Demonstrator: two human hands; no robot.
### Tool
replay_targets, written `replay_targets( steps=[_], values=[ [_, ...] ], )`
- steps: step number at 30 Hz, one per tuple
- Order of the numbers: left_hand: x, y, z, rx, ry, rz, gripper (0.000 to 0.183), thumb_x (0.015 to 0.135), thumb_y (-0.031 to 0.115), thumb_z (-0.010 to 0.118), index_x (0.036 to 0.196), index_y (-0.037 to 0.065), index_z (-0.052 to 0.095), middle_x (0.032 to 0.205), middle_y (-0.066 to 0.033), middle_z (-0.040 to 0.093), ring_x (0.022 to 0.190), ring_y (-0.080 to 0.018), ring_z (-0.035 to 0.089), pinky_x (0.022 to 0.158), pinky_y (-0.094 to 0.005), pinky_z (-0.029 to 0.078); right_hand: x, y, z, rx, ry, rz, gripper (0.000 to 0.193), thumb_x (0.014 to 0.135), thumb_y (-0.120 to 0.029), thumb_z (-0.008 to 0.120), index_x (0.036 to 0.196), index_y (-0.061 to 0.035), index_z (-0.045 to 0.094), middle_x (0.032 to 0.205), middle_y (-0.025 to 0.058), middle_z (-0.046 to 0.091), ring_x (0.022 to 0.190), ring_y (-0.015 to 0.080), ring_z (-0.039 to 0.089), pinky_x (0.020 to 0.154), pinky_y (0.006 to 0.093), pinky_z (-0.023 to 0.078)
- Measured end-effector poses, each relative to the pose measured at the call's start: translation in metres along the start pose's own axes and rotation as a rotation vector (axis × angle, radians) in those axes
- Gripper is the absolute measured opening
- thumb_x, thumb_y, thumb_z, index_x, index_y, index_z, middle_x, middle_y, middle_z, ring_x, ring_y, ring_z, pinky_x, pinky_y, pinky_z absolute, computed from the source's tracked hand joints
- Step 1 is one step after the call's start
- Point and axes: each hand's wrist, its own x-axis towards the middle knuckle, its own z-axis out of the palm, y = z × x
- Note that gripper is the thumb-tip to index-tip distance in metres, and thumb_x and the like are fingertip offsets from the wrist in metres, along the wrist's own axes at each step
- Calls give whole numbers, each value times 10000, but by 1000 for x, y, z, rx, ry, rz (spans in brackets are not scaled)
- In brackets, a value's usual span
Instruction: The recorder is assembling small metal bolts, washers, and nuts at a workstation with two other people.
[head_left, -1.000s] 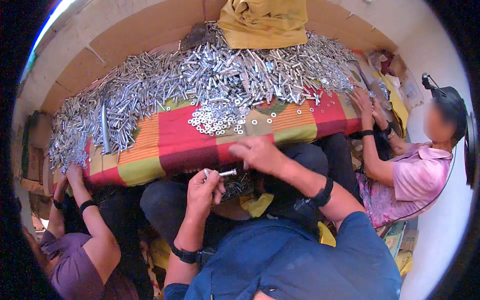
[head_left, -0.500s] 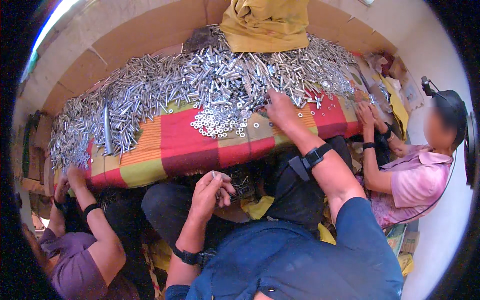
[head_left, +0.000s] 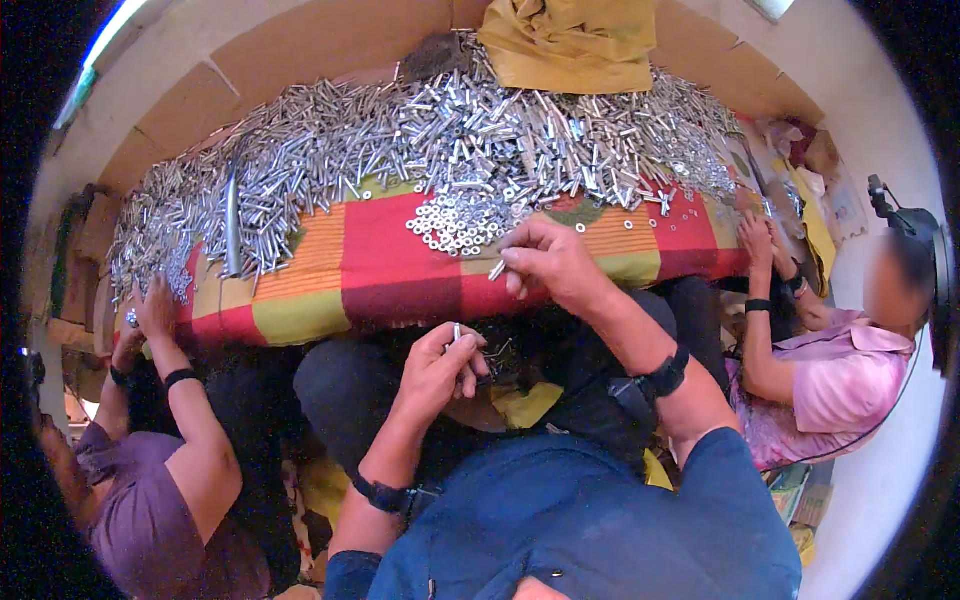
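Shiny metal makes the small pin, which our right hand pinches in its grip above the near edge of the table. We judge it light, stiff and rather slippery, not fragile; fingertips should take it around the middle. Our left hand, on our side of this edge, has its grip closed around another metal piece. What the yellow sack at the far edge contains, we cannot tell.

One left hand and one right hand; two co-workers, one per side; one checked cloth; metal pins and washers, both too numerous to count.
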Motion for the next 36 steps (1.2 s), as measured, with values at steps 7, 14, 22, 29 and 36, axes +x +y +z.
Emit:
replay_targets(
  steps=[7,14,22,29,36],
  values=[
    [1,3,2,24,-24,0,208,1031,219,522,1049,36,618,755,-51,655,483,-81,550,435,-215,398,-21,9,32,39,-134,73,145,966,-173,639,990,-31,625,770,47,663,623,109,634,578,260,513],
    [1,1,2,-13,-58,43,212,1032,228,520,1048,42,618,742,-44,645,473,-86,532,437,-219,422,-23,19,35,2,-180,98,153,948,-109,655,1045,6,626,840,73,679,666,122,647,605,266,518],
    [0,2,0,-5,-35,32,189,1025,204,534,1035,33,612,736,-45,642,471,-85,531,430,-227,392,-27,15,23,-533,-326,-121,120,885,-83,690,966,4,678,840,81,687,684,147,664,618,301,528],
    [2,-1,-1,-6,-56,49,200,1028,214,525,1016,32,606,735,-46,646,477,-90,534,439,-231,402,-30,9,32,-398,-238,-113,209,904,-95,672,1085,8,650,829,82,663,621,139,631,567,299,511],
    [3,1,2,29,-71,48,222,1024,244,543,1054,39,623,752,-50,648,489,-101,547,457,-232,428,-31,11,47,49,-87,50,177,976,-111,618,1116,-8,585,876,67,668,633,107,635,556,240,513]
  ],
)
